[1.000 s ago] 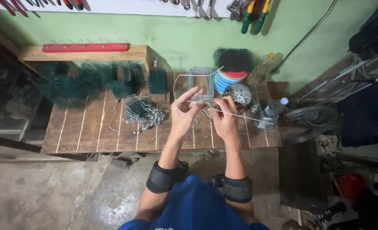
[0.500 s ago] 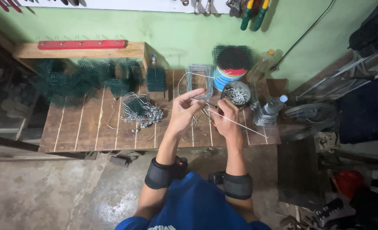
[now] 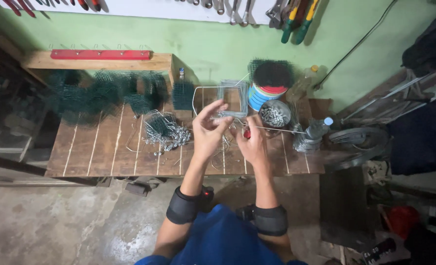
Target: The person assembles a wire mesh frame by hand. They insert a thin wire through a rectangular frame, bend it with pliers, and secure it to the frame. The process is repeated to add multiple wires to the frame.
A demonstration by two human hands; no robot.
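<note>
My left hand [image 3: 207, 131] is raised over the wooden table [image 3: 105, 152], fingers pinched on a thin wire frame [image 3: 217, 102] near its front edge. My right hand [image 3: 253, 143] is closed around a red-handled tool [image 3: 247, 133], from which a straight wire [image 3: 282, 130] runs rightward. Just beyond: a tin of small metal pieces [image 3: 274, 116]. A wire bundle [image 3: 164, 130] lies left of my hands.

Two hands [image 3: 230, 135] worked beside one metal bowl [image 3: 274, 116], one plastic bottle [image 3: 316, 131] and one striped tin [image 3: 266, 95] on one worktop [image 3: 95, 152].
</note>
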